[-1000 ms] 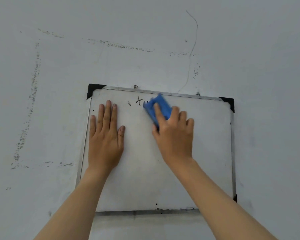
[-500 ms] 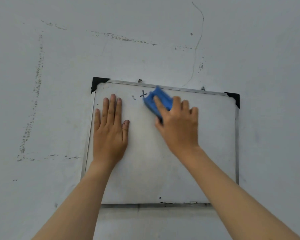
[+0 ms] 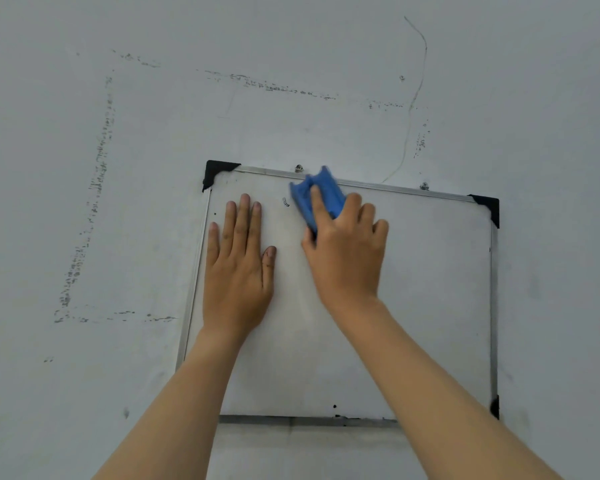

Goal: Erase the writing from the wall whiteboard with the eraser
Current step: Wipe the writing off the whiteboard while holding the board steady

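Whiteboard (image 3: 430, 306) hangs on the wall (image 3: 84, 202), nearly clean; I see one small dark mark (image 3: 285, 202) left near its top edge, plus a few specks along the bottom frame. My right hand (image 3: 347, 251) holds the blue eraser (image 3: 321, 194) against the upper middle of the board, its fingers curled over the eraser's back and pinching it. My left hand (image 3: 239, 258) lies flat on the board's left part, fingers pressed together, thumb slightly out, steadying the panel. To finish well, I judge I should keep the eraser's face flat, press evenly and sweep left over that mark, stopping short of my left fingertips. The mark sits just left of the eraser, between it and the left hand's fingers.
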